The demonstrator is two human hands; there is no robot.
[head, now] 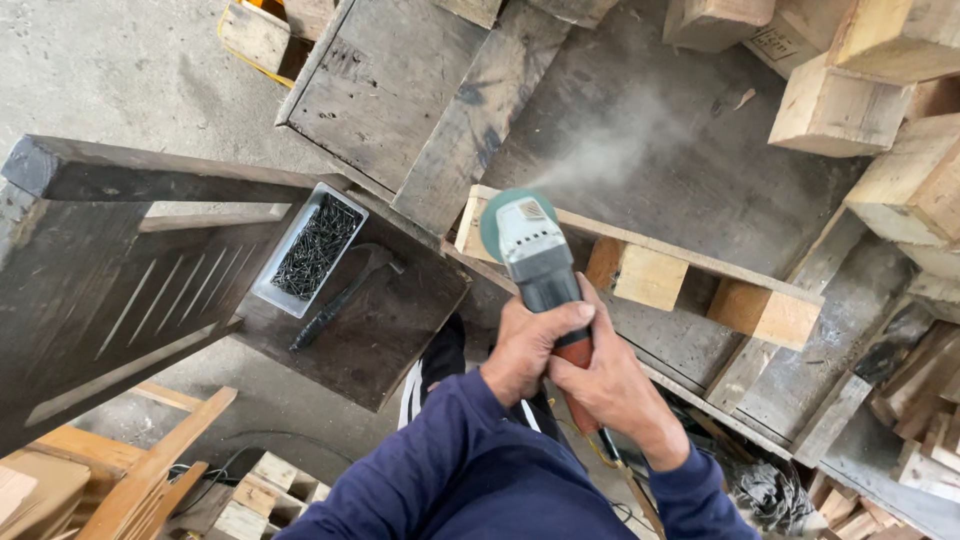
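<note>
Right now both hands are wrapped round one angle grinder [536, 268], whose long axis runs almost straight away from the person, leaning slightly to the left as it goes up the picture. Its head and green disc guard point forward, away from the fingers, and sit against the near end of a pale wooden frame [640, 268] made of thin slats and short blocks. A thin cloud of dust drifts off to the right, just beyond the disc.

The left hand [525, 350] grips the dark body, fingers curled tight round it, thumb lying across the top. The right hand [610, 390] closes on the red rear of the handle, just behind the left fingers, the two hands touching. A cord trails back from under the right wrist.

Well to the left of the left fingers, a hammer [345, 293] lies on a dark board [385, 335], beside a grey tray [305, 250] full of dark nails. Loose timber blocks [838, 108] are stacked far ahead and to the right of the right fingers
</note>
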